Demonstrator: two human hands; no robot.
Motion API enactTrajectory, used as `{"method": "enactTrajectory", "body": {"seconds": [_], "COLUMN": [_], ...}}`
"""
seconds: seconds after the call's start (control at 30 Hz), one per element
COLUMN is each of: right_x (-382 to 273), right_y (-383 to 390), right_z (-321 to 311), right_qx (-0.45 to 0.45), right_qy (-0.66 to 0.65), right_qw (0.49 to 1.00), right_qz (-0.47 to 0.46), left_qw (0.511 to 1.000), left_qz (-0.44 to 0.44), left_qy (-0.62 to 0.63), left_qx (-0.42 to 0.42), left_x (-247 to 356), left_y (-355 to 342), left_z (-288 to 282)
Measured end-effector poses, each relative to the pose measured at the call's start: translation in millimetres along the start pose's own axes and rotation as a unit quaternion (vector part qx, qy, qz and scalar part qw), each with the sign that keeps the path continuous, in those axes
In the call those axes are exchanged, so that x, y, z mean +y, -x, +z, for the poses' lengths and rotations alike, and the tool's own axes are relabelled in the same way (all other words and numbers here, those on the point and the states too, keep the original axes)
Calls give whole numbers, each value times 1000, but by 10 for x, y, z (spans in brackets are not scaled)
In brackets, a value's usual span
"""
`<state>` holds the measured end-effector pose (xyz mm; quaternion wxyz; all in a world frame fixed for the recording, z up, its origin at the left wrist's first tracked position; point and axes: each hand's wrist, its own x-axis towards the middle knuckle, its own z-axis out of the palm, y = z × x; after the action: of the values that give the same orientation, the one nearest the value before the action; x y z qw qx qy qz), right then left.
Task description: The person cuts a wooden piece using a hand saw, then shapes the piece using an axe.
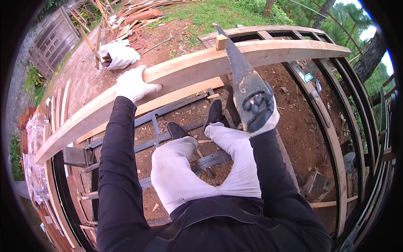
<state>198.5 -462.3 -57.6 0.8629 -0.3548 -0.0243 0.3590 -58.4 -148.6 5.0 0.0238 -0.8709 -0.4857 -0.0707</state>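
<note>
- The landmark here is the long pale wooden beam (189, 69), running from the lower left up to the upper right and lying across a dark metal frame (168, 136).
- The left hand (133, 84), in a white knit glove, lies on the near edge of the beam with its fingers curled over the top, pressing on the wood left of the middle.
- The right hand (261, 110), gloved white with dark palm and fingers, is wrapped tight around the handle of a hand saw (240, 71), just on the near side of the beam.
- The saw blade angles up from that hand and crosses over the beam, its tip poking past the far edge. Can't really tell if the teeth are in the wood or just lying on it.
- A small wooden block (221, 42) sits on the beam's far edge, right beside the blade.
- A thinner wooden plank (176, 98) runs along just below the beam on the near side.
- Below the beam, the person's black shoes (214, 113) stand on the metal frame rails over reddish dirt, with knees in light trousers bent.
- Beyond the beam at the upper left there's a white sack (119, 54) and a pile of scrap lumber (134, 17); grass further back.
</note>
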Motion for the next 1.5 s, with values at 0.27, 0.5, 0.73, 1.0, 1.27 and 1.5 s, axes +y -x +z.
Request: {"method": "enactTrajectory", "body": {"seconds": [0.27, 0.5, 0.73, 1.0, 1.27, 1.5], "right_x": [126, -172, 144, -125, 146, -200], "right_y": [-1416, 377, -1652, 253, -1403, 420], "right_z": [511, -167, 486, -272, 516, -102], "right_qx": [-22, 39, -11, -6, -10, 31], "right_qy": [-44, 41, -39, 43, -20, 54], "right_qw": [997, 998, 997, 999, 997, 998], "right_qz": [-55, -20, -68, -20, -69, -18], "left_qw": [999, 1000, 998, 998, 998, 998], "left_qz": [23, 8, 48, 29, 48, 23], "left_qy": [8, -4, 11, -23, 14, -1], "left_qx": [25, 28, 38, 47, 31, 57], "left_x": [275, 61, 251, 49, 318, 73], "left_y": [-159, -2, -180, -21, -171, -26], "left_z": [87, 58, 199, 69, 133, 51]}}
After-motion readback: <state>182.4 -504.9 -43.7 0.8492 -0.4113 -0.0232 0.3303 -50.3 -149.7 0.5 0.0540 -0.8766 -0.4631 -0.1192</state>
